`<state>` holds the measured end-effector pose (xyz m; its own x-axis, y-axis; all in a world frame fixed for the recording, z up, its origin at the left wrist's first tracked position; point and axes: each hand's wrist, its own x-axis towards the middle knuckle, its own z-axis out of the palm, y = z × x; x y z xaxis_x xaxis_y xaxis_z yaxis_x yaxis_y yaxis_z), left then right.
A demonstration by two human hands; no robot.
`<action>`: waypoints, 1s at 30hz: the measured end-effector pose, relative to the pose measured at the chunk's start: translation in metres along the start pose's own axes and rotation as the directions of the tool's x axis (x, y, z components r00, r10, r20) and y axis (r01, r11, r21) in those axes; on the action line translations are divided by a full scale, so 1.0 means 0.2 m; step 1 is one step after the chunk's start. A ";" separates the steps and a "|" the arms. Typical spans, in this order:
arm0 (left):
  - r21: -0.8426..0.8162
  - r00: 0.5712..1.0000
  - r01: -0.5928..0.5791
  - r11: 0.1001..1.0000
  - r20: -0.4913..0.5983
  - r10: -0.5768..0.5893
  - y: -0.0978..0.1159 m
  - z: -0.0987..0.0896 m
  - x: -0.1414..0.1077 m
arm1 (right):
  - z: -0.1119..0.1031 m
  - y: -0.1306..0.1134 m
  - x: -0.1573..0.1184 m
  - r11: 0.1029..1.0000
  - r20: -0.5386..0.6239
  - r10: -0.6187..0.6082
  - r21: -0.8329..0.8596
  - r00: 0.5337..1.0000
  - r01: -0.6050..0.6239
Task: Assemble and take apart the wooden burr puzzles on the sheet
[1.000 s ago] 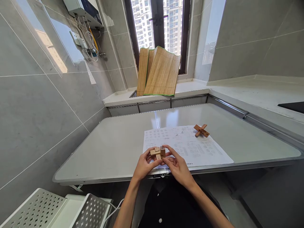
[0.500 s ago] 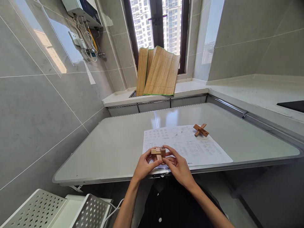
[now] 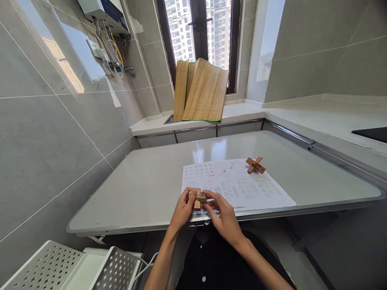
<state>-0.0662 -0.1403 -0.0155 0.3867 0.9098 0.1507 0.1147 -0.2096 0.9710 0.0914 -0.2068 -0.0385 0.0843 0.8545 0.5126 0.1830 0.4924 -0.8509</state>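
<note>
Between both hands sits a small wooden interlocking puzzle [image 3: 197,205] of light brown notched blocks, just above the table's front edge. One darker block end on it carries a black mark. My left hand [image 3: 182,208] grips its left side, thumb on top. My right hand [image 3: 223,213] pinches the right side between thumb and fingers. Some fingertips are hidden behind the blocks. A printed sheet [image 3: 223,177] with rows of small diagrams lies flat under and beyond the hands. On its upper right corner rests a cross of darker wooden pieces [image 3: 255,165].
The white folding table [image 3: 145,185] has a seam down its middle. Folded bamboo mats [image 3: 205,92] lean at the window behind it. A white perforated rack [image 3: 115,270] with a cable stands low at the left. A white counter [image 3: 326,117] runs along the right.
The wooden puzzle has been turned, so its marked block end now faces up towards me. My left thumb has moved up onto the blocks. The wooden cross and sheet stay in place.
</note>
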 end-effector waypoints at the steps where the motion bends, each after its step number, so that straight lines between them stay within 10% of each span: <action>1: -0.002 1.000 0.000 1.000 0.001 0.000 0.00 0.00 0.00 | 0.01 0.00 0.00 1.000 -0.006 0.002 0.003 1.000 -0.002; 30: 0.004 0.999 0.004 1.000 0.041 -0.004 0.00 0.02 -0.04 | 0.07 -0.03 -0.04 0.970 -0.122 0.239 0.084 0.963 -0.230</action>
<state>-0.0650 -0.1487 -0.0170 0.4230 0.8954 0.1391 0.1198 -0.2074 0.9709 0.0767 -0.2150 -0.0391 0.2446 0.9207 0.3042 0.0761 0.2946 -0.9526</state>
